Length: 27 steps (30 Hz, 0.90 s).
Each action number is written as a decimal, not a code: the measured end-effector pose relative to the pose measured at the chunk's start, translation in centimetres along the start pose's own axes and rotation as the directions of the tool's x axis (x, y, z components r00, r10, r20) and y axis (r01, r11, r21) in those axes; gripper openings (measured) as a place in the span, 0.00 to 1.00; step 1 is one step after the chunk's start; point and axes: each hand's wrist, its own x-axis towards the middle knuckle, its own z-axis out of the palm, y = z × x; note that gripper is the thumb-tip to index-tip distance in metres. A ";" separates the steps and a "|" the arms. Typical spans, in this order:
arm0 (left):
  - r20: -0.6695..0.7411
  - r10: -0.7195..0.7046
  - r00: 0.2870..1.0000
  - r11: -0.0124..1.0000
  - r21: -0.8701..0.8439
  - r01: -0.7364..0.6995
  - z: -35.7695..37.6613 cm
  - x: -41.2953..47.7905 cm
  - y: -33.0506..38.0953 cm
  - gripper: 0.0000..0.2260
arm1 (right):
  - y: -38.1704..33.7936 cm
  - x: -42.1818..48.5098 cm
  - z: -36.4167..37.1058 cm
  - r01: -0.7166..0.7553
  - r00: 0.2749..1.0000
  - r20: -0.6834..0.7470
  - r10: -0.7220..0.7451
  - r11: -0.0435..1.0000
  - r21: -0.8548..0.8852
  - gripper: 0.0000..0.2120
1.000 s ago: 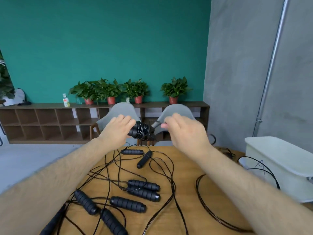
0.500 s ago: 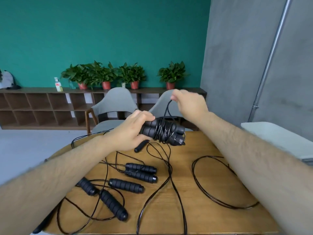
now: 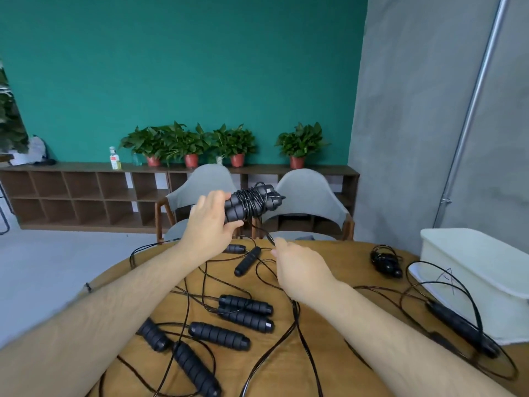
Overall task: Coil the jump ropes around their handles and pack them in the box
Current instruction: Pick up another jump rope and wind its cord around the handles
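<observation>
My left hand [image 3: 210, 224] grips a pair of black jump-rope handles [image 3: 250, 202] held together above the far side of the table, with black rope wound round their middle. My right hand [image 3: 297, 267] is lower, over the table, and pinches the loose rope [image 3: 262, 229] that runs down from the bundle. Several more black handles [image 3: 244, 310] lie on the round wooden table [image 3: 329, 368] among tangled rope. A coiled rope [image 3: 386, 262] lies at the far right, close to the white box [image 3: 481, 276].
One more handle [image 3: 458, 325] with its rope loop lies by the box's front wall. Two grey chairs [image 3: 309, 196] stand behind the table. A low wooden shelf [image 3: 86, 193] with potted plants runs along the green wall.
My right hand has dropped from above the bundle to below it, leading the rope round the handles. My left hand has raised the bundle a little.
</observation>
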 end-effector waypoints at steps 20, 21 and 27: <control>0.516 0.276 0.811 0.960 -0.187 -0.209 -1.8 -3.5 1.1 0.25 | 2.2 1.1 -8.9 -0.113 0.990 0.143 -0.006 0.579 0.808 0.14; 0.536 0.287 0.794 0.955 -0.221 -0.196 -1.9 -3.7 1.3 0.24 | 2.5 1.2 -8.8 -0.145 0.982 0.189 -0.028 0.533 0.833 0.16; 0.464 0.345 0.816 0.918 -0.347 -0.191 -2.4 -4.1 2.3 0.26 | 3.3 1.2 -7.5 -0.231 0.967 0.255 -0.016 0.375 0.898 0.16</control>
